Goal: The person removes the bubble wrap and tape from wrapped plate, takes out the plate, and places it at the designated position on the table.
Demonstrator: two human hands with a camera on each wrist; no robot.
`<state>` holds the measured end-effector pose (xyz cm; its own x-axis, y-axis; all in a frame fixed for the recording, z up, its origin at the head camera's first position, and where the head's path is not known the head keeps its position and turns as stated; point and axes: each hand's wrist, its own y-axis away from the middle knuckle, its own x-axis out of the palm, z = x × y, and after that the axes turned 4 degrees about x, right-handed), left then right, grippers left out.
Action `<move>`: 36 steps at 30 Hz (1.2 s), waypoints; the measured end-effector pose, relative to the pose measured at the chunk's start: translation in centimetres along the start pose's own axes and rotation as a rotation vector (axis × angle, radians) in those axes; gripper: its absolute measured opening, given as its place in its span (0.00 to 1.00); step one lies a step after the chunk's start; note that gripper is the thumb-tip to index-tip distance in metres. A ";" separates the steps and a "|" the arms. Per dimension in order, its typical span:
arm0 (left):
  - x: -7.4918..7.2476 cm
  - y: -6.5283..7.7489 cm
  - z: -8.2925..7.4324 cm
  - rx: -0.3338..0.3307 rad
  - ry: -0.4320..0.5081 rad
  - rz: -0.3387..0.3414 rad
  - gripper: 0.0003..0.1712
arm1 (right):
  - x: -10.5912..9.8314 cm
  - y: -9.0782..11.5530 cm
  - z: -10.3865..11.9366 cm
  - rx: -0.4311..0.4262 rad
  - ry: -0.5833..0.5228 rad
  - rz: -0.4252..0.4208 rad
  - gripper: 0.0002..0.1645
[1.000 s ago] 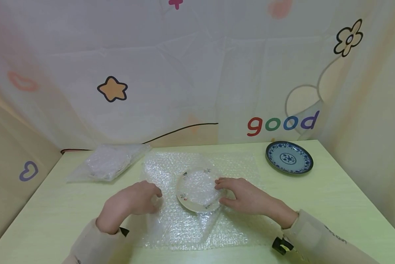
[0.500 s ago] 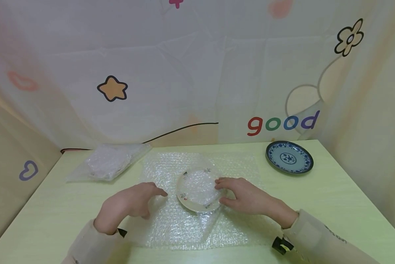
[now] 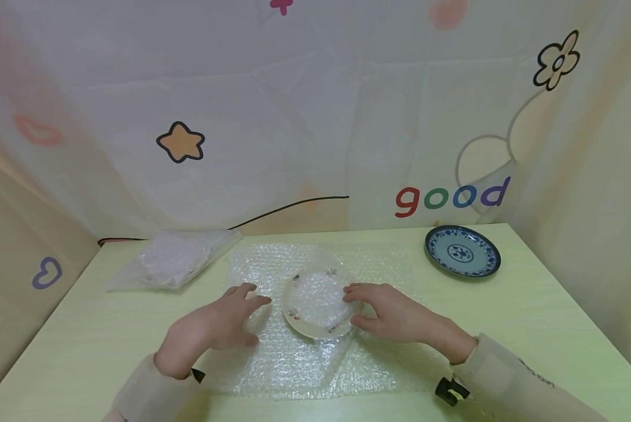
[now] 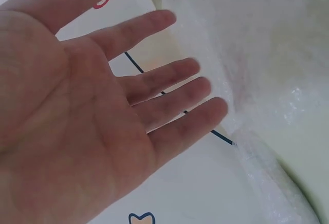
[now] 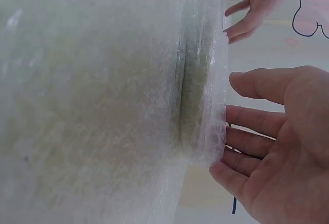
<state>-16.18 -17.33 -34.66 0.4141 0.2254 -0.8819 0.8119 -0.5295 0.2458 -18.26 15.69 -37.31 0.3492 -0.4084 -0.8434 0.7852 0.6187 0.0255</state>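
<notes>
A cream plate (image 3: 293, 318) with small floral marks lies at mid-table, clear wrap covering its middle and right side. Under it spreads a sheet of bubble wrap (image 3: 281, 375). My right hand (image 3: 392, 313) is at the plate's right edge, fingertips touching the wrap there; in the right wrist view its fingers (image 5: 252, 144) reach out nearly straight beside the wrapped rim. Left of the plate, my left hand (image 3: 217, 322) hovers over the sheet, apart from the rim. The left wrist view shows that palm (image 4: 77, 116) bare, with fingers spread and nothing held.
A flat bubble-wrapped bundle (image 3: 173, 258) lies at the back left of the pale green table (image 3: 73, 346). At the back right is a blue patterned plate (image 3: 462, 252) with a dark rim. A printed curtain (image 3: 294, 117) hangs behind the table.
My left hand first pulled back slightly with a finger pointing, then spread its fingers and thumb. The right hand and the plate have stayed in place.
</notes>
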 end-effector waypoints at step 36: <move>1.8 -1.5 -0.5 -0.017 -0.043 0.056 0.46 | -0.7 0.1 0.8 -0.024 -0.003 -0.048 0.21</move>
<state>-16.46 -15.69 -36.38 0.4410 0.1600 -0.8831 0.7952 -0.5259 0.3017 -18.04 15.53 -36.26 0.3133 -0.4397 -0.8417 0.7885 0.6144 -0.0274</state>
